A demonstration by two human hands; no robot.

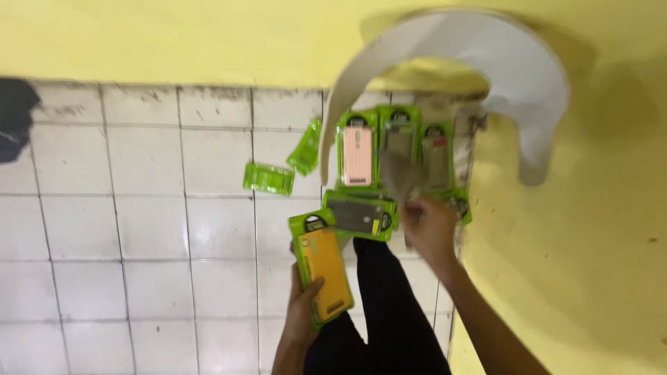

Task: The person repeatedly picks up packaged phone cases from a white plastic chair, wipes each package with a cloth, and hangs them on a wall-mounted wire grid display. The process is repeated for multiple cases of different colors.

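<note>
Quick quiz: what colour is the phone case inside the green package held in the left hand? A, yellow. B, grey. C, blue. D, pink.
A: the left hand grips a green package whose case is yellow; the pink case lies on the tiled floor near the right hand, among the grey ones.

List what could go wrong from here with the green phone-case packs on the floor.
The left hand holds the yellow-case pack by its lower edge only, so it might tip or slip out. The right hand reaches, blurred, among the packs lying side by side under the white curved piece, and could knock the row askew. Two loose green packs lie apart on the tiles and might be overlooked or stepped on.
</note>
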